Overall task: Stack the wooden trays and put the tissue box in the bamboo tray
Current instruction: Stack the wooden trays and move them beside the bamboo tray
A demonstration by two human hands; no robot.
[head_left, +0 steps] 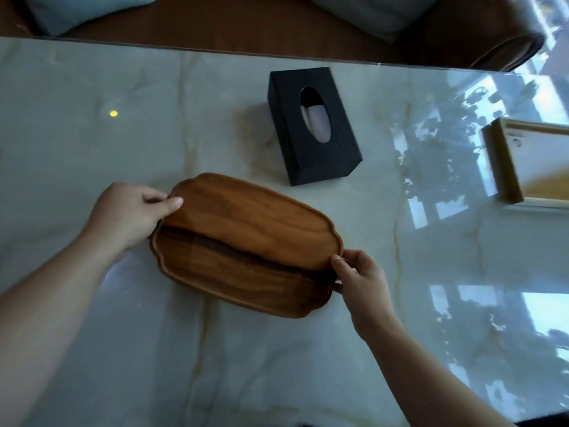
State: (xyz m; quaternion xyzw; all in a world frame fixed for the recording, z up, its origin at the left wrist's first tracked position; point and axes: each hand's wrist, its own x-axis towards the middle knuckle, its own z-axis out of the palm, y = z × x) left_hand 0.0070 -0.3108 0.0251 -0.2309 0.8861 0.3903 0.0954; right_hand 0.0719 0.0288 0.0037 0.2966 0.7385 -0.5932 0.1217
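Glossy marble table [92, 318] mirrors bright windows; brown sofa [246, 26] with grey cushions [77, 10] behind. Left hand [129, 214] and right hand [360, 278] pinch opposite ends of upper wooden tray [246, 217], tilted on lower wooden tray [240, 278]. Black tissue box [311, 131] beyond; bamboo tray [505, 167] at right edge.

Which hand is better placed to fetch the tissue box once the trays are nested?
Right, probably. The tissue box and bamboo tray lie on the side of the right hand; the left hand sits at the upper wooden tray's far end.
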